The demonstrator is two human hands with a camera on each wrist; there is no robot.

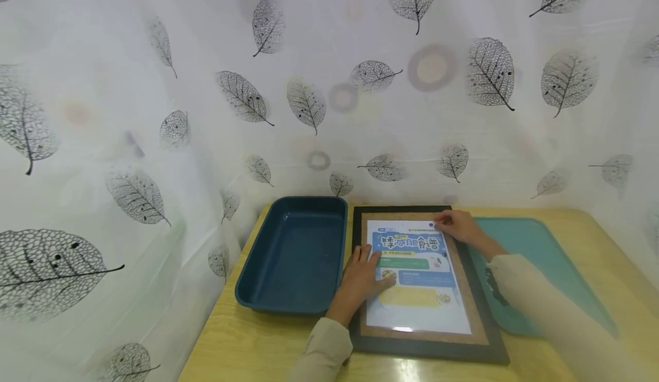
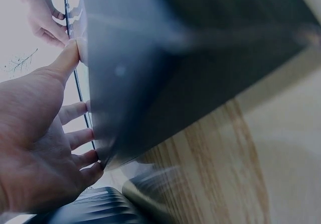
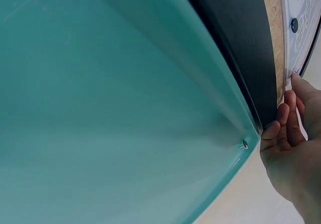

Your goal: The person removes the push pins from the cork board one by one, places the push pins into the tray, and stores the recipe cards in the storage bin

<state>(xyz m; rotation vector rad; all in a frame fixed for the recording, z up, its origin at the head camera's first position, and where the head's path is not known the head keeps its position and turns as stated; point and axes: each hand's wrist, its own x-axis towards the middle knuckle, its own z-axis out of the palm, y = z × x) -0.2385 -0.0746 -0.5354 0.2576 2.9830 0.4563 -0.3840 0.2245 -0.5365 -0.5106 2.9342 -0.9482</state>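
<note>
A cork board (image 1: pixel 476 327) with a black frame (image 1: pixel 432 349) lies flat, bearing a glossy printed sheet (image 1: pixel 412 316) with blue, green and yellow blocks. My left hand (image 1: pixel 360 276) rests on the sheet's left side, fingers spread; in the left wrist view the hand (image 2: pixel 45 118) reaches over the frame edge. At the sheet's upper right corner is my right hand (image 1: pixel 460 227), its fingers bent. In the right wrist view that hand (image 3: pixel 296 138) has its fingertips at the sheet's edge and on the cork; anything between them is hidden. A dark round spot (image 3: pixel 294 25) shows on the sheet.
A deep dark-blue tray (image 1: pixel 293 305) stands left of the board. On the right, a flat teal tray (image 1: pixel 540 267) lies partly beneath the frame; a small shiny pin-like piece (image 3: pixel 244 144) sits in its corner. A leaf-printed curtain (image 1: pixel 329 56) hangs behind the wooden table (image 1: pixel 231 342).
</note>
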